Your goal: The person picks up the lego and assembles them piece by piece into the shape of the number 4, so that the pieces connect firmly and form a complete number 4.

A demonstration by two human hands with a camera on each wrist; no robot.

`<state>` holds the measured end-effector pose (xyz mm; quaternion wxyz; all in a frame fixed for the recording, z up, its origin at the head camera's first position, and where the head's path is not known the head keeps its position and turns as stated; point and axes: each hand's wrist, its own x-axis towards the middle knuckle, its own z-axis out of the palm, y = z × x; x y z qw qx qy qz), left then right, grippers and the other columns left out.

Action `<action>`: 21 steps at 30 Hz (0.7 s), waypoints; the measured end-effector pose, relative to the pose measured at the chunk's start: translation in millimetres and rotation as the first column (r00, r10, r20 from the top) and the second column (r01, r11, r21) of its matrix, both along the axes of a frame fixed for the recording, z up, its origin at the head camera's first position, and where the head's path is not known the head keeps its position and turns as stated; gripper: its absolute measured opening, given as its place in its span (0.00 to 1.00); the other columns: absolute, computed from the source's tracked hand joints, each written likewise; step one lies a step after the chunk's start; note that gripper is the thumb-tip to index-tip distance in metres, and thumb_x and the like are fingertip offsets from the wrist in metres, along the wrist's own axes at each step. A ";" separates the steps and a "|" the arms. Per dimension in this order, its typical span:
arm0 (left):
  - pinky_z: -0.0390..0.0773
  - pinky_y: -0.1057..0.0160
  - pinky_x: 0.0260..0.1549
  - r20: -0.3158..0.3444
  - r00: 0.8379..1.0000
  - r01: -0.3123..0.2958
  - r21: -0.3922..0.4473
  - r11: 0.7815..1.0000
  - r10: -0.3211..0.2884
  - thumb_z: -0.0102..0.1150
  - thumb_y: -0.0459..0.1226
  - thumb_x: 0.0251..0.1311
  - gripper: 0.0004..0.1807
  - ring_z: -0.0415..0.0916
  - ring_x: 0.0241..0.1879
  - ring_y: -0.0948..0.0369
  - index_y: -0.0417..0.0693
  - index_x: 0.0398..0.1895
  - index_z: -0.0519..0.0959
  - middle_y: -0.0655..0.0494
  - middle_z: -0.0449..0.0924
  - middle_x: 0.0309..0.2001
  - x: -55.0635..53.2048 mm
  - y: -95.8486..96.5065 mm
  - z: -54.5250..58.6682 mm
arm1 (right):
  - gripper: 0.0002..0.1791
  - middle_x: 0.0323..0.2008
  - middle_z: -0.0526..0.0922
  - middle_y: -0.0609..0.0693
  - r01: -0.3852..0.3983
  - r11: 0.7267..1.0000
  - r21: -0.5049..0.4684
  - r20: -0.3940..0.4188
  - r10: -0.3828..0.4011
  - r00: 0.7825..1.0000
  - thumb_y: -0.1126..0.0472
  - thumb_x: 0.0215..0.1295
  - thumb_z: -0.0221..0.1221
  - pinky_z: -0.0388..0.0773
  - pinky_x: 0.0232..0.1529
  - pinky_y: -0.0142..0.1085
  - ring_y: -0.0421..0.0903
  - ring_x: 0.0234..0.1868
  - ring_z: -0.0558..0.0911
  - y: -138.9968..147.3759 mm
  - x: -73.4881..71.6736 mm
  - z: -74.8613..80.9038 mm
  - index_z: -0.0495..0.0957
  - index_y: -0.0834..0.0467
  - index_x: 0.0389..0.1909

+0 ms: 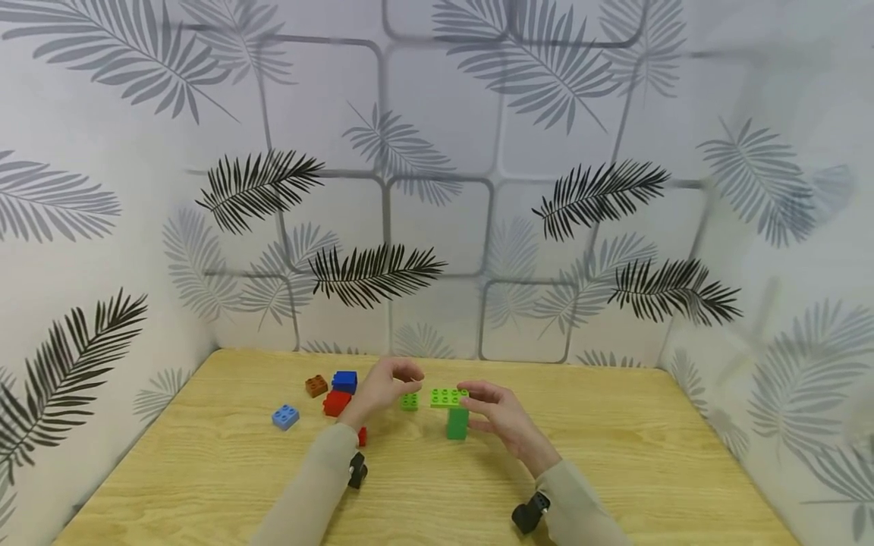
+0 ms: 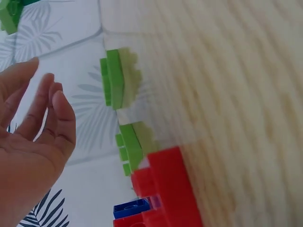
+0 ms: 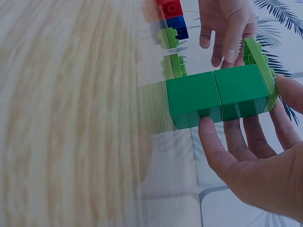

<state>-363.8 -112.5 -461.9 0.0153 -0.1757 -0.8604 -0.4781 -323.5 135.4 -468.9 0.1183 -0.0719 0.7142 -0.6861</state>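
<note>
A stack of two dark green bricks stands on the table, capped by a long light green plate that overhangs to the left. My right hand holds the stack from the right, fingers against the dark bricks and a fingertip at the plate's studs. Left of it, my left hand hovers with relaxed fingers and nothing in them. Just beyond those fingers lies a small light green brick; the left wrist view shows two light green pieces, one of them a flat piece.
On the left are a red brick, a dark blue brick, a brown brick and a light blue brick. Another red brick is partly hidden by the left wrist. Leaf-patterned walls enclose the wooden table.
</note>
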 end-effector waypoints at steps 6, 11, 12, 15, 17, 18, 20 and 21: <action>0.77 0.49 0.49 0.032 0.999 0.016 -0.120 0.993 -0.012 0.65 0.31 0.59 0.11 0.75 0.51 0.50 0.45 0.46 0.84 0.53 0.81 0.50 -6.4 -3.1 -6.3 | 0.26 0.55 0.77 0.55 -0.007 1.000 0.000 -0.007 0.007 1.000 0.57 0.68 0.60 0.77 0.57 0.52 0.42 0.50 0.79 -1.7 0.3 0.6 0.72 0.64 0.64; 0.74 0.45 0.55 0.117 0.992 0.060 -0.205 0.977 -0.036 0.69 0.32 0.55 0.16 0.73 0.55 0.47 0.46 0.49 0.83 0.50 0.79 0.54 -9.6 -4.0 -6.9 | 0.26 0.55 0.77 0.55 -0.008 1.000 0.010 -0.010 0.008 1.000 0.57 0.69 0.60 0.77 0.57 0.52 0.42 0.50 0.79 -0.5 1.5 1.8 0.72 0.63 0.64; 0.74 0.44 0.55 0.128 0.991 0.069 -0.219 0.973 -0.042 0.70 0.32 0.55 0.17 0.73 0.56 0.47 0.46 0.49 0.83 0.49 0.79 0.54 -9.8 -4.6 -6.4 | 0.26 0.55 0.77 0.55 -0.012 1.000 0.011 -0.012 0.012 1.000 0.57 0.68 0.61 0.77 0.57 0.52 0.42 0.50 0.79 -0.3 1.2 1.7 0.72 0.63 0.64; 0.75 0.45 0.55 0.132 0.989 0.092 -0.226 0.970 -0.063 0.70 0.31 0.54 0.17 0.73 0.57 0.46 0.44 0.49 0.83 0.47 0.77 0.56 -11.8 -6.1 -8.0 | 0.25 0.55 0.77 0.55 -0.014 1.000 0.016 -0.017 0.015 1.000 0.56 0.67 0.61 0.78 0.56 0.51 0.43 0.50 0.79 0.2 0.3 0.2 0.74 0.62 0.63; 0.75 0.45 0.55 0.120 0.989 0.110 -0.237 0.965 -0.083 0.71 0.32 0.53 0.16 0.74 0.56 0.46 0.43 0.47 0.84 0.47 0.77 0.56 -13.2 -6.0 -9.2 | 0.25 0.55 0.77 0.55 -0.017 1.000 0.017 -0.018 0.017 1.000 0.56 0.67 0.62 0.79 0.55 0.49 0.43 0.50 0.79 0.9 0.4 0.0 0.74 0.61 0.62; 0.75 0.46 0.54 0.114 0.989 0.118 -0.245 0.962 -0.093 0.71 0.32 0.53 0.15 0.74 0.55 0.46 0.43 0.46 0.85 0.48 0.78 0.56 -14.0 -5.7 -9.9 | 0.25 0.55 0.77 0.55 -0.018 1.000 0.018 -0.016 0.018 1.000 0.55 0.67 0.62 0.79 0.55 0.49 0.43 0.50 0.79 1.3 0.4 0.0 0.74 0.61 0.62; 0.76 0.46 0.54 0.104 0.989 0.132 -0.266 0.955 -0.108 0.72 0.33 0.52 0.13 0.75 0.54 0.48 0.44 0.43 0.86 0.49 0.79 0.54 -15.3 -4.8 -10.8 | 0.25 0.55 0.77 0.54 -0.017 1.000 0.017 -0.013 0.018 1.000 0.55 0.67 0.62 0.79 0.54 0.48 0.43 0.51 0.79 2.2 0.8 0.3 0.75 0.60 0.62; 0.76 0.47 0.54 0.096 0.989 0.138 -0.279 0.950 -0.116 0.72 0.33 0.52 0.12 0.76 0.53 0.49 0.44 0.41 0.86 0.50 0.80 0.53 -16.0 -3.8 -11.0 | 0.25 0.55 0.77 0.55 -0.016 1.000 0.018 -0.017 0.017 1.000 0.55 0.67 0.62 0.80 0.54 0.48 0.43 0.51 0.79 2.8 0.9 0.3 0.75 0.60 0.62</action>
